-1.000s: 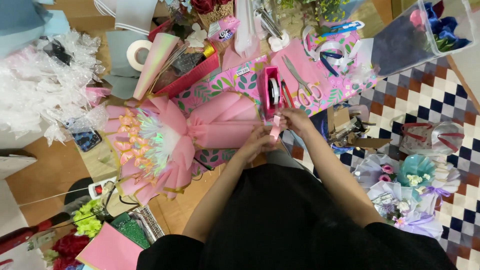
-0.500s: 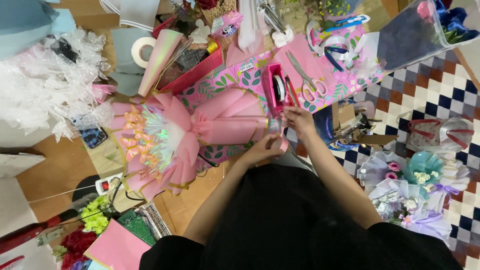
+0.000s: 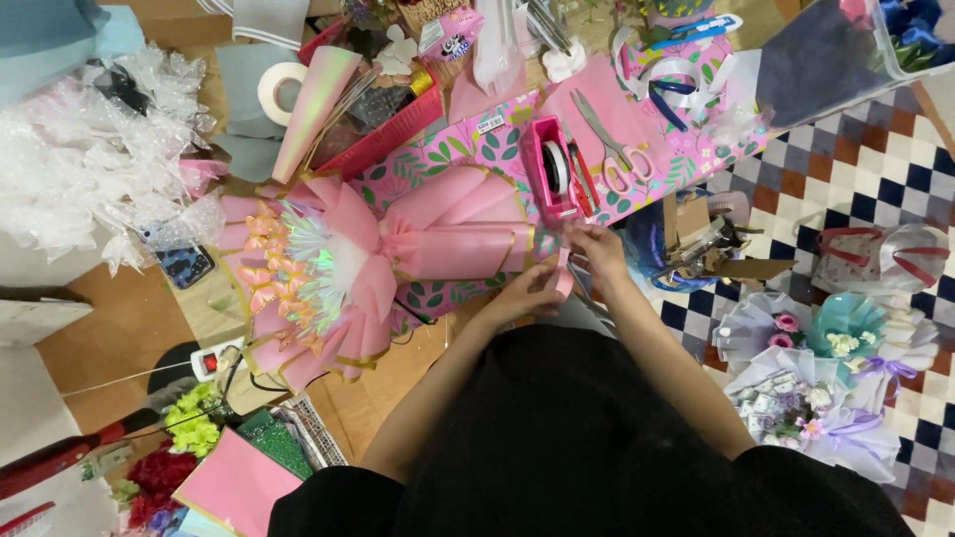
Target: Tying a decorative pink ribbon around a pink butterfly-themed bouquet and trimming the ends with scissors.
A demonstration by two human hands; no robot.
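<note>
**Inspector:** Broadly, starting with the largest item: the pink wrapped bouquet (image 3: 398, 249) lies on its side at centre frame, its flared head toward the left, its handle end pointing right.

**Assistant:** And the hands?

**Inspector:** Both meet just right of the handle end. The left hand (image 3: 527, 290) pinches the lower end of a short pink strip (image 3: 564, 274), fingers narrow. The right hand (image 3: 597, 247) grips the strip's upper end, fingers closed on it.

**Assistant:** Smaller items?

**Inspector:** A pink tape dispenser (image 3: 557, 174) stands just above the hands, with scissors (image 3: 615, 154) beside it at upper centre.

**Assistant:** Risks?

**Inspector:** In my judgement the strip could fold onto itself or stick crooked, given the slack between the hands. The bouquet, lying unsupported near the table edge, could roll if nudged.
</note>
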